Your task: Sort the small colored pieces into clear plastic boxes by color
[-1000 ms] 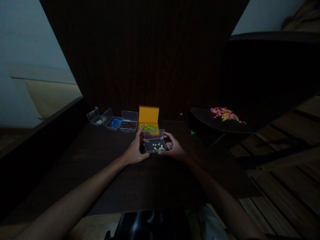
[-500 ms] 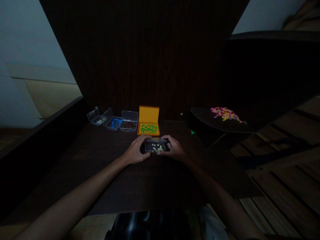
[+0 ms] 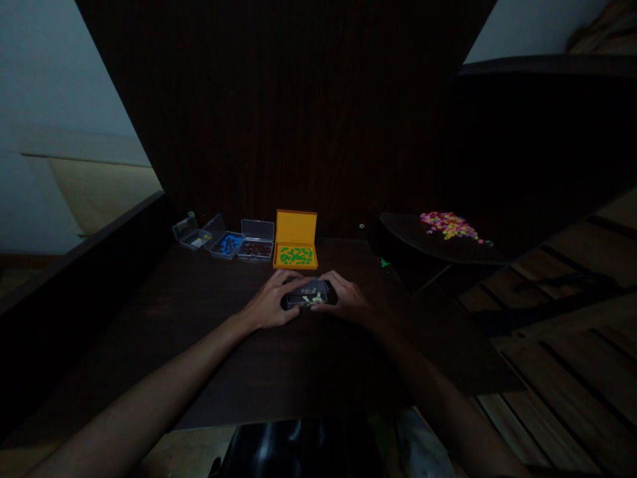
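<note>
A small clear plastic box (image 3: 298, 299) with several cream-coloured pieces (image 3: 316, 299) in it is on the dark tabletop in front of me. My left hand (image 3: 273, 301) grips its left side, fingers at the far edge and thumb at the near corner. On the right side, my right hand (image 3: 347, 300) holds it the same way. The box's clear lid seems to lie low over the pieces at the back, though whether it is fully closed is too dim to tell. Just beyond stands an orange box (image 3: 296, 228), lid up, with green pieces (image 3: 297, 255) inside.
Left of the orange box are open clear boxes with dark red pieces (image 3: 256, 249), blue pieces (image 3: 230, 244) and a few pale pieces (image 3: 199, 240). A pile of pink and yellow pieces (image 3: 450, 224) lies on a side shelf (image 3: 403, 229). A dark panel (image 3: 298, 119) rises behind.
The clear lid has come down towards the box from its raised angle. My left fingers have moved right over the lid's edge. The other boxes have stayed put.
</note>
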Motion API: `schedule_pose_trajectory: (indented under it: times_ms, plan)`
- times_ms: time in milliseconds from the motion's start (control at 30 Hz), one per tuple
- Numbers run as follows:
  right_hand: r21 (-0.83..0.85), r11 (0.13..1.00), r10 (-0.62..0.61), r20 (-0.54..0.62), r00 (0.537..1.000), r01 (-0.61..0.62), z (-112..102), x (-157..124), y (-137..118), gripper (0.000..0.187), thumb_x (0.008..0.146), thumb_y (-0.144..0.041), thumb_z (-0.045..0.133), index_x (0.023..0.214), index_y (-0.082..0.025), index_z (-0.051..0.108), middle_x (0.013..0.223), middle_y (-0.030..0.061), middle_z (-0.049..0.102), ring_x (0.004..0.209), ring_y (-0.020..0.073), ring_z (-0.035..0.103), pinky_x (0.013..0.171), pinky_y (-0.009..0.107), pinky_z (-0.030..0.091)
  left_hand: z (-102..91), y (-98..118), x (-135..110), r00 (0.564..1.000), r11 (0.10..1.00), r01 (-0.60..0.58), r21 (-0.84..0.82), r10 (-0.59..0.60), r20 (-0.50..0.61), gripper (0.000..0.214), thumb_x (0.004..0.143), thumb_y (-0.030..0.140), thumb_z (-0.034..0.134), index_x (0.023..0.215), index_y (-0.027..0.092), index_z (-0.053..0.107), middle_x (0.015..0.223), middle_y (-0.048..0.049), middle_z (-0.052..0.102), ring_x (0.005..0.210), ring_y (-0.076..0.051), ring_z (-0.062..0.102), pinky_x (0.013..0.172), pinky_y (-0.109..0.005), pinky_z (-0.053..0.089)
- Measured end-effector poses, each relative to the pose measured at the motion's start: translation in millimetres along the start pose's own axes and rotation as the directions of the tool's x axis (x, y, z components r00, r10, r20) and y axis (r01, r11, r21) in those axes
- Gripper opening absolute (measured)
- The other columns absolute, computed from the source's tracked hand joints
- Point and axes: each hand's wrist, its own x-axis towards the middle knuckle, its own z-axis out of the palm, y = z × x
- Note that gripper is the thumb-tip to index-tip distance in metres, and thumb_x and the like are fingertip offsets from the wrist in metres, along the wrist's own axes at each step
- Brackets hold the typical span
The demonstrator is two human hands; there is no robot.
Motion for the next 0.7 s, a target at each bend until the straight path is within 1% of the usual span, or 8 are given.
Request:
schedule_pose_trajectory:
  times_ms: [167,267,400,467,567,633,700]
  plan:
    - [-0.049,0.999,0.014,0.035,0.999,-0.012,-3,-2,-5,0.055,0.076,-0.060,0.063,0.117,-0.025,0.052,0.116,0.0053,0.057,0.101,0.0226,0.058,0.085,0.035,0.043,0.9,-1,0,0.999,1.000,-0.021,0.018,0.021,0.026,0.052,0.082,0.032,0.059,0.132,0.023,0.051,0.136,-0.0095,0.052,0.125,-0.025,0.048,0.107,-0.045,0.040]
    - [-0.093,0.995,0.040,0.058,0.997,-0.035,-4,-3,-9,0.061,0.077,-0.063,0.059,0.126,-0.028,0.048,0.122,0.0056,0.054,0.103,0.0245,0.058,0.085,0.036,0.043,0.8,-2,1,0.998,0.998,-0.043,0.035,0.041,0.045,0.052,0.083,0.033,0.058,0.133,0.023,0.050,0.138,-0.0093,0.053,0.126,-0.025,0.049,0.107,-0.045,0.040]
    - [-0.156,0.986,0.072,0.086,0.994,-0.058,-5,-3,-11,0.072,0.079,-0.065,0.056,0.140,-0.033,0.038,0.131,0.0065,0.050,0.103,0.0268,0.059,0.084,0.038,0.045,0.7,-4,1,0.996,0.996,-0.073,0.053,0.071,0.050,0.049,0.085,0.034,0.057,0.132,0.023,0.051,0.138,-0.0093,0.053,0.127,-0.024,0.050,0.107,-0.044,0.040]
    - [-0.170,0.984,0.065,0.099,0.993,-0.047,-6,-3,-11,0.074,0.080,-0.064,0.054,0.144,-0.034,0.033,0.138,0.0064,0.045,0.107,0.0278,0.058,0.085,0.039,0.046,0.7,-4,1,0.995,0.995,-0.084,0.060,0.081,0.051,0.048,0.085,0.034,0.056,0.132,0.023,0.052,0.138,-0.0089,0.053,0.127,-0.025,0.050,0.107,-0.044,0.040]
    - [-0.187,0.982,0.026,0.144,0.989,0.002,-8,-3,-10,0.071,0.085,-0.063,0.048,0.147,-0.038,0.025,0.149,0.0033,0.034,0.117,0.0289,0.053,0.091,0.041,0.045,0.7,-5,1,0.994,0.992,-0.103,0.078,0.099,0.054,0.048,0.086,0.034,0.056,0.132,0.023,0.052,0.138,-0.0088,0.052,0.127,-0.025,0.049,0.106,-0.044,0.041]
    - [-0.203,0.979,0.007,0.192,0.981,0.033,-10,-3,-10,0.068,0.087,-0.062,0.043,0.147,-0.041,0.021,0.153,0.0007,0.028,0.122,0.0284,0.050,0.095,0.042,0.044,0.8,-6,1,0.992,0.989,-0.118,0.094,0.112,0.061,0.048,0.086,0.033,0.056,0.132,0.021,0.052,0.138,-0.0097,0.053,0.127,-0.025,0.049,0.105,-0.044,0.042]
    - [-0.220,0.974,0.006,0.230,0.973,0.046,-11,-3,-10,0.065,0.089,-0.061,0.040,0.147,-0.042,0.018,0.154,-0.0006,0.026,0.124,0.0274,0.048,0.097,0.043,0.043,1.1,-6,1,0.990,0.985,-0.129,0.113,0.122,0.070,0.048,0.086,0.033,0.056,0.132,0.020,0.052,0.137,-0.0110,0.053,0.126,-0.025,0.050,0.105,-0.043,0.043]
